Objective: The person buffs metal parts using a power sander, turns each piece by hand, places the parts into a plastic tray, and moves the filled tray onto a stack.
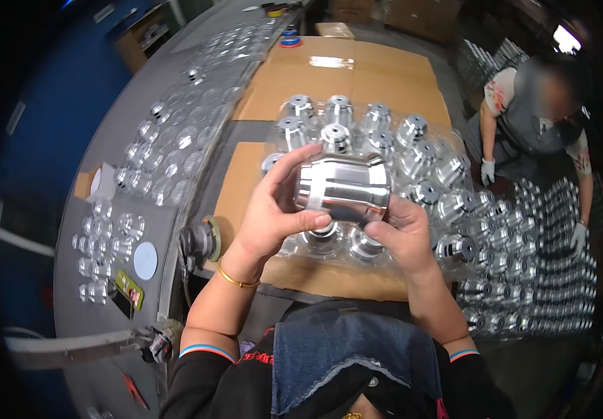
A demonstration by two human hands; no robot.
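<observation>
Your denim apron (pixel 357 342) is closest to the lens, just below your forearms. From the left: grey table (pixel 155 297) with shiny cups and a pale disc (pixel 145 261), then a round-headed tool (pixel 207 239) right beside your left forearm, so a wide swing that way could clip it. Your left hand (pixel 266 213) curls around one end of the metal cup (pixel 347 185), thumb across the front, index over the top. It's sideways in mid-air, above the filled plastic tray (pixel 448 136). Best room looks like past the tray's far edge, over the cardboard (pixel 378 77). Your right hand (pixel 409 237) grips the other end, thumb in front (can't tell about the other fingers, they're behind it). Polished metal looks slick, so if that thumb slides, it could drop and ding the ones below. Right side's tight: packed cups (pixel 525 279), plus a co-worker's gloved hand (pixel 488 172) near the tray.
</observation>
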